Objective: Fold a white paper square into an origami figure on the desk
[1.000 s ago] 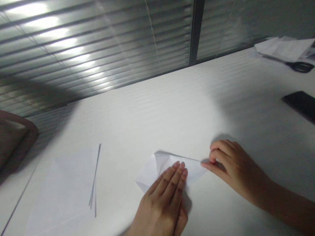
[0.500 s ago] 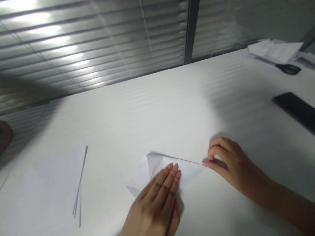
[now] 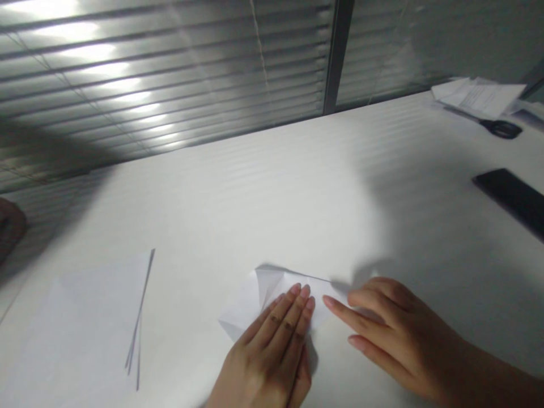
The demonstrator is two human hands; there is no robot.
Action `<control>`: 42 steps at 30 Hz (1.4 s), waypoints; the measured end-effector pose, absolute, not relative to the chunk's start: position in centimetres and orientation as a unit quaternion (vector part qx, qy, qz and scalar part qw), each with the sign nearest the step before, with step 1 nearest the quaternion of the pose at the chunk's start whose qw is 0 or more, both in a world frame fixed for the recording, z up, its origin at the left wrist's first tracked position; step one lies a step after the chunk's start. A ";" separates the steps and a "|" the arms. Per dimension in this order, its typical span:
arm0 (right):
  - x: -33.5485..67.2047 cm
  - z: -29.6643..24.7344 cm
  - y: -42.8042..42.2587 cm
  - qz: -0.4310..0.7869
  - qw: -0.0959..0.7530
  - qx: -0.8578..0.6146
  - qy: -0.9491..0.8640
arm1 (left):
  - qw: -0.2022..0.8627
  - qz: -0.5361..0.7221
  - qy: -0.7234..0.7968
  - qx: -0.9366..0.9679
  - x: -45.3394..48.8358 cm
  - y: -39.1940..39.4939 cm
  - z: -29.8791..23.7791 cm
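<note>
Folded paper (image 3: 244, 306) is being pressed flat by the left hand's open fingers (image 3: 289, 317), while the right hand's open fingers (image 3: 342, 311) are being held just beside its corner.

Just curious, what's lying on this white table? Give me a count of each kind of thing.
Folded paper: 1
Flat paper sheet: 1
Pile of loose papers: 1
Pair of scissors: 1
Black phone: 1
Total: 5
</note>
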State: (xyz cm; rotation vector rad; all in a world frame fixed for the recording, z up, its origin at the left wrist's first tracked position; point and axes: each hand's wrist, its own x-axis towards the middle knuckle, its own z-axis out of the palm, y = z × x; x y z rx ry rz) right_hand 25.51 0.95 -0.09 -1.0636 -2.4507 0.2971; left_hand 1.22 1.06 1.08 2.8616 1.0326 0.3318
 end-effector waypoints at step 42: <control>27.5 -0.4 -0.4 0.047 0.236 -0.369 -0.898 | 0.012 0.113 0.325 0.939 1.2 1.1 0.7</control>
